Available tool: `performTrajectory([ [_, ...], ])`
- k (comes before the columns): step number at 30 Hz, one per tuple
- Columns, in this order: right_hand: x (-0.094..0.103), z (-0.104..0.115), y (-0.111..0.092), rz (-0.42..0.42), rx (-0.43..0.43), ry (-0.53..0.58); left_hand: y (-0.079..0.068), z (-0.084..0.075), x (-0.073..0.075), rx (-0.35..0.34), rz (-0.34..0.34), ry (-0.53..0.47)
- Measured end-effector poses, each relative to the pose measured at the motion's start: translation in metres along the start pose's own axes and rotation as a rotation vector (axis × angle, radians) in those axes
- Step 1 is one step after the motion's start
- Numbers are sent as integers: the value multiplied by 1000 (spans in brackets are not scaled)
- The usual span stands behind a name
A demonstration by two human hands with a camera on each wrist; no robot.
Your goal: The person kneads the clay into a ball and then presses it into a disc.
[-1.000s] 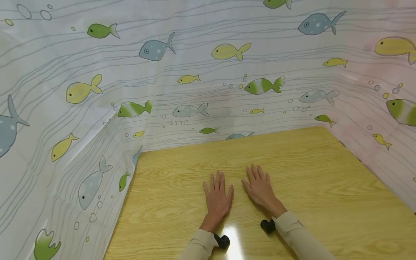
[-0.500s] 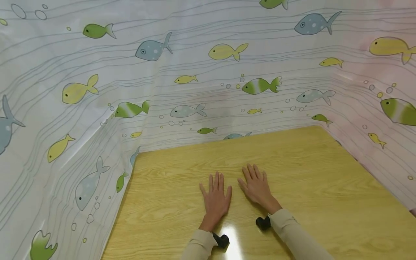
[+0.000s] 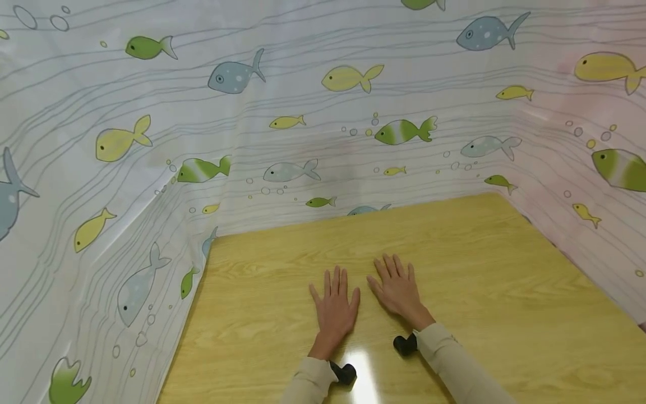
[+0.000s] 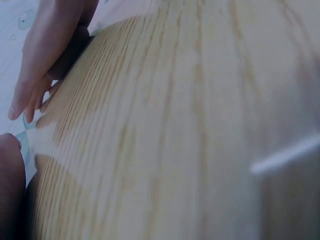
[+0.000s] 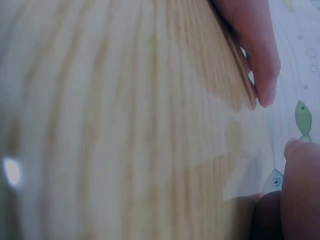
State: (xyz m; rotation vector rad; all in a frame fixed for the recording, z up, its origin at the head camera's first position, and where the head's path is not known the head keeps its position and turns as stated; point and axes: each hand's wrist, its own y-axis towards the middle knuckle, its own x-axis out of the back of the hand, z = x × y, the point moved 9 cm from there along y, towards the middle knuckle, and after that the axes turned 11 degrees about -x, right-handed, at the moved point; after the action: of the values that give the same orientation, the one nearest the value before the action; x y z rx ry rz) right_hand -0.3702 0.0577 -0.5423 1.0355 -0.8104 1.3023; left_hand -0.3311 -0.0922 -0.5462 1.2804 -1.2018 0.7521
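Both hands lie palm down on a yellow wood-grain table [image 3: 272, 280], with straight, spread fingers. The left hand [image 3: 335, 311] rests a little nearer to the wearer, its fingers pointing away. Just to its right, the right hand [image 3: 398, 289] leans inward, its thumb toward the left one, with a narrow strip of table between them. Neither holds anything. In the left wrist view, the tabletop [image 4: 165, 130] fills most of the frame, and parts of hands show along the left edge. Parts of hands appear at the right side of the right wrist view, beside the pale wood surface [image 5: 125, 125].
A white sheet [image 3: 303, 146] printed with green, yellow and blue fish hangs around the back and sides of the table. Beige sleeves cover both forearms, and a black wrist-worn piece [image 3: 405, 344] sits by the right cuff. Light glares off the tabletop near the front.
The head view has shifted slightly, so the scene sits a little further left. The right hand has moved slightly closer to the left hand; both stay flat on the table.
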Motion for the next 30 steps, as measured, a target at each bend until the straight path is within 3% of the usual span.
performTrajectory([
  [18,-1,-1,2,-15,8,0,2,-2,3,-16,-20,27],
  [30,-6,-3,3,-65,10,-74,2,-1,-1,-5,-11,40],
])
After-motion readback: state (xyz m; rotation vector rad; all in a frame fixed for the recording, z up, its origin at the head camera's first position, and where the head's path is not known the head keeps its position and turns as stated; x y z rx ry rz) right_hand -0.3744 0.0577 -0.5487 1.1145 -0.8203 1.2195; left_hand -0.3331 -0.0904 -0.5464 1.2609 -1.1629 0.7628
